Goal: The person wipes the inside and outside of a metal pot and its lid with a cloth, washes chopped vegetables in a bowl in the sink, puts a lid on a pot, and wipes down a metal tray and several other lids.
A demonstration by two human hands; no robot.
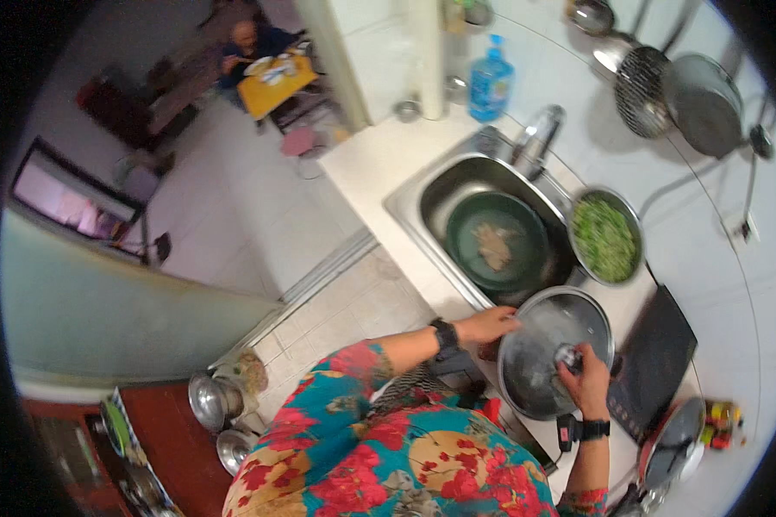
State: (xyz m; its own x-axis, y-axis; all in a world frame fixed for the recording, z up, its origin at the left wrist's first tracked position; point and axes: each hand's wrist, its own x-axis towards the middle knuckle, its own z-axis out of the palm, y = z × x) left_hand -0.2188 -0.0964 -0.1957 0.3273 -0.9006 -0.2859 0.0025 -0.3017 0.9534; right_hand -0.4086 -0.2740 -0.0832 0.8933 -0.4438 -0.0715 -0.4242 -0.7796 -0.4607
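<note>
A round glass lid (537,336) with a metal rim lies before me, seen from above. My right hand (585,381) grips its knob (567,357). At the lid's left rim is my left hand (490,325), its fingertips at the edge; blur hides whether they grip it. Dark handle-like bits stick out on both sides beneath the lid, and whatever is under it is mostly hidden. Beyond, in the steel sink (436,200), a green basin (456,226) holds water and a pale piece of food (493,245). A metal bowl of chopped greens (604,239) sits right of the sink.
A black cooktop (656,355) is to the right of the lid, with a pan (672,446) nearer me. The faucet (537,139) rises behind the sink beside a blue bottle (491,81). Ladles and a strainer (643,90) hang on the wall. A person (246,48) sits at a yellow table (278,87).
</note>
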